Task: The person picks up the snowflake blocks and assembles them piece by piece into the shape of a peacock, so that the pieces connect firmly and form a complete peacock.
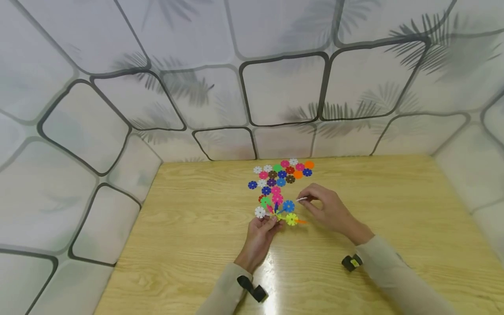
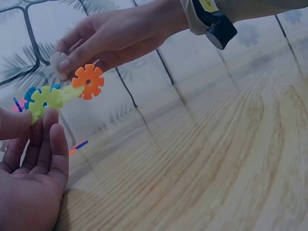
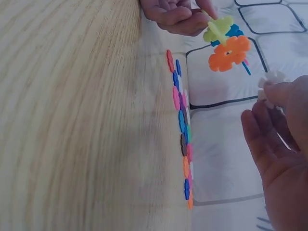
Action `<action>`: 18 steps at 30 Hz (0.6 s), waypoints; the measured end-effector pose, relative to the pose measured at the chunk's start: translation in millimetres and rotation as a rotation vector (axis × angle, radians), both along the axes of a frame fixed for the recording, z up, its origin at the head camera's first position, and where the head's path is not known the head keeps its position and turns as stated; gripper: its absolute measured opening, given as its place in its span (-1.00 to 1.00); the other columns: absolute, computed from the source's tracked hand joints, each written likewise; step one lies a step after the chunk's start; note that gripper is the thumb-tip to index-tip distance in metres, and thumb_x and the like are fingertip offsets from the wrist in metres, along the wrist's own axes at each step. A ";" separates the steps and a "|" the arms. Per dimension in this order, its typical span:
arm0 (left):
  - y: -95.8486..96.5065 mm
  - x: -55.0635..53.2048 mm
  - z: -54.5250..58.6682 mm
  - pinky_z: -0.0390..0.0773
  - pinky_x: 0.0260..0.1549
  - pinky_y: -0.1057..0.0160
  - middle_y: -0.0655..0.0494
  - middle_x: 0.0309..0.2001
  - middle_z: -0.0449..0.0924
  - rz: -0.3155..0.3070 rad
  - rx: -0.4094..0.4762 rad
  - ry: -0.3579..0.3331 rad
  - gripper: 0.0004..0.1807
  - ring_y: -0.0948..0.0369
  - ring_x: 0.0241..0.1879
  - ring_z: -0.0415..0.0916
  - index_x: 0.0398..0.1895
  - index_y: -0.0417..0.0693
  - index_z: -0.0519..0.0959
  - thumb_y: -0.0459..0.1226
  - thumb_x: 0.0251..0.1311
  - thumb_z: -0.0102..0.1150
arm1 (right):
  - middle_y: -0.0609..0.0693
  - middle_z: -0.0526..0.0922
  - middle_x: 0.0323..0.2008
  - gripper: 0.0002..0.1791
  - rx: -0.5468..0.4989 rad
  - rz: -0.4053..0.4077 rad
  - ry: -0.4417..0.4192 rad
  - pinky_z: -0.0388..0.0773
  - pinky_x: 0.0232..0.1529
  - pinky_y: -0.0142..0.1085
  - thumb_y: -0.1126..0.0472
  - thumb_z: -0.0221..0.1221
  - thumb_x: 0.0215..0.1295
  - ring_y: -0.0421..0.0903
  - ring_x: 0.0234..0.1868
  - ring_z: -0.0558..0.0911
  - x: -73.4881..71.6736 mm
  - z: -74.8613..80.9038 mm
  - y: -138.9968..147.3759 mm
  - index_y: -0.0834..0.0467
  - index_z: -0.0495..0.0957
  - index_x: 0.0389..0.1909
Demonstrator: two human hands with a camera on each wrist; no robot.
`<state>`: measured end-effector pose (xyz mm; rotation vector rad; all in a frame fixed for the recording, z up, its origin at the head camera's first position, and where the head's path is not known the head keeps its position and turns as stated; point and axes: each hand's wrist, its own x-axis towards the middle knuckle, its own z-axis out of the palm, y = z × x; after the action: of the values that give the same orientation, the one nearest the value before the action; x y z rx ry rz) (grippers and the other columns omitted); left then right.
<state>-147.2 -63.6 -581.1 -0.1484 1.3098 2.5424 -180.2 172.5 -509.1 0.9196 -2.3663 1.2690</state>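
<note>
My left hand [image 1: 258, 238] pinches a cluster of interlocking plastic snowflake discs between thumb and fingers, held above the table. A yellow disc [image 1: 291, 219], a blue disc [image 1: 288, 206] and a white disc [image 1: 260, 212] fan out from its middle. In the left wrist view, an orange disc [image 2: 88, 82] stands slotted at the outer end of a yellow one. To the right of the cluster, my right hand [image 1: 327, 208] pinches a separate white snowflake disc [image 3: 273, 81] by its edge. A small gap parts this disc from the orange one in the right wrist view.
Several loose discs in many colours, among them a brown disc [image 1: 290, 179] and a dark blue disc [image 1: 252, 185], lie flat on the wooden table [image 1: 189, 227] beyond my hands. A patterned fabric wall [image 1: 283, 92] rises behind the table's back edge.
</note>
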 end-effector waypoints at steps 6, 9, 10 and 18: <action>-0.7 0.5 1.2 0.77 0.05 0.28 0.14 -0.27 0.71 0.006 0.007 -0.004 -0.82 0.21 -0.15 0.80 -0.21 -0.11 0.48 -0.52 0.57 0.03 | -0.07 0.78 -0.20 -0.72 0.045 0.004 -0.022 0.64 -0.26 -0.49 0.55 0.41 0.30 -0.28 -0.26 0.69 8.5 -7.4 15.0 0.14 0.84 -0.11; -0.9 0.2 1.5 0.77 0.04 0.28 0.13 -0.27 0.72 0.005 0.007 -0.010 -0.81 0.22 -0.15 0.81 -0.24 -0.11 0.46 -0.52 0.57 0.02 | -0.10 0.83 -0.21 -0.71 0.062 0.028 -0.048 0.71 -0.22 -0.50 0.50 0.43 0.31 -0.34 -0.25 0.74 11.9 -11.3 20.1 0.11 0.84 -0.07; -0.9 0.1 1.7 0.77 0.04 0.28 0.12 -0.27 0.72 0.004 0.007 -0.011 -0.81 0.22 -0.15 0.81 -0.25 -0.12 0.45 -0.51 0.57 0.02 | -0.11 0.85 -0.21 -0.72 0.066 0.031 -0.052 0.73 -0.19 -0.49 0.49 0.44 0.31 -0.34 -0.25 0.76 12.6 -12.3 21.2 0.10 0.84 -0.07; -0.1 0.6 3.5 0.78 0.03 0.28 0.12 -0.27 0.72 -0.008 -0.002 -0.016 -0.83 0.22 -0.15 0.80 -0.23 -0.12 0.43 -0.50 0.58 0.03 | -0.03 0.90 -0.24 -0.78 0.103 0.041 -0.043 0.70 -0.05 -0.58 0.42 0.47 0.31 -0.26 -0.22 0.84 12.8 -16.7 23.4 0.07 0.84 -0.12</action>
<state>-146.6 -63.7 -577.6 -0.1633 1.3045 2.5283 -167.4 195.9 -525.8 0.9862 -2.4791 1.2029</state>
